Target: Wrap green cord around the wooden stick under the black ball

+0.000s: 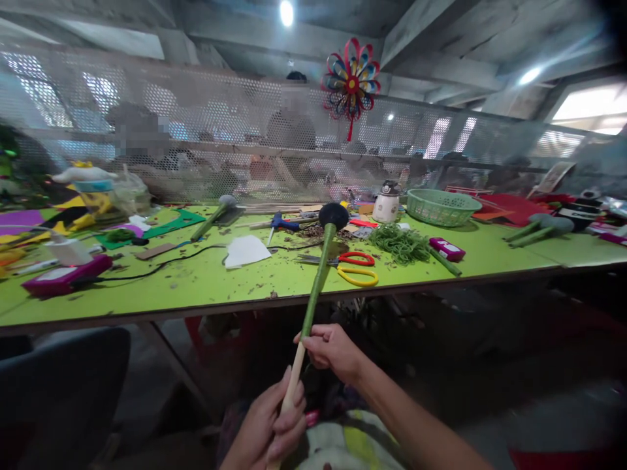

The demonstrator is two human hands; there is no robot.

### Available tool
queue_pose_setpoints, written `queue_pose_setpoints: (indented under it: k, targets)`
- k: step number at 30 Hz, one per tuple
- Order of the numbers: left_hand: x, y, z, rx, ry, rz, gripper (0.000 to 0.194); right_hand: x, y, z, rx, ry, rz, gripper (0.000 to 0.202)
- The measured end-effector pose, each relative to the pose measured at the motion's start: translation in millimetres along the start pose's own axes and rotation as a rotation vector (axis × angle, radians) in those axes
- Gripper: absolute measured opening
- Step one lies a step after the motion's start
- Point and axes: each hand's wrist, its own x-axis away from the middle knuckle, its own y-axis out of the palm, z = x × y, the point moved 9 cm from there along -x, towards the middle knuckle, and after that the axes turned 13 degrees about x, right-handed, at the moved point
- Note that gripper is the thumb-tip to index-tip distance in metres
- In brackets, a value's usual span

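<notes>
A pale wooden stick (294, 375) slants up from my lap, topped by a dark round head (334, 215). Green wrapping (319, 274) covers its upper length, while the lower part is bare wood. My left hand (277, 418) is closed around the bare lower end. Higher up, my right hand (330, 349) pinches the stick where the green wrapping meets the wood; whether a loose end of wrapping is between the fingers cannot be made out. Beyond the stick, scissors (356, 269) with one red and one yellow handle lie on the green table (196, 287).
Curly green strands (399, 243) lie right of the scissors, by a magenta box (447, 249) and a green basket (443, 207). A white scrap (247, 252), a blue glue gun (284, 223) and a black cable are on the left. A mesh screen (220, 130) stands behind the table.
</notes>
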Motion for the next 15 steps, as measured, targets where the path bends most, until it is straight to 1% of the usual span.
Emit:
queue_pose_setpoints:
  k: [1,2,3,6,7,8,9,10,13,15]
  targets:
    - [-1,-1.1,0,-0.022,0.001,0.005,0.046,0,0,0,0.005,0.001,0.016,0.031]
    - [-2,-5.1,2,-0.074,0.017,0.038,0.047,0,-1,0,0.016,0.001,0.043,0.030]
    - [-3,-11.4,5,-0.155,0.053,0.097,0.049,0,-3,0,0.034,0.001,0.080,0.029]
    - [-2,-29.4,26,-0.468,0.257,0.308,0.053,0,-8,1,0.102,0.010,0.201,0.034]
    - [0,-31.0,32,-0.539,0.320,0.343,0.053,0,-9,1,0.121,0.014,0.230,0.036]
    - [1,-30.9,35,-0.573,0.356,0.349,0.053,-1,-10,1,0.131,0.016,0.245,0.038]
    - [0,-30.0,35,-0.561,0.360,0.330,0.052,-1,-9,1,0.128,0.016,0.243,0.038]
    - [-1,-28.4,32,-0.509,0.328,0.288,0.052,-2,-8,1,0.111,0.014,0.224,0.037]
    - [-5,-17.1,13,-0.243,0.132,0.093,0.049,-1,-1,1,0.015,-0.006,0.117,0.032]
    - [-6,-8.0,3,-0.089,0.028,-0.029,0.045,0,2,-1,-0.034,-0.011,0.056,0.030]
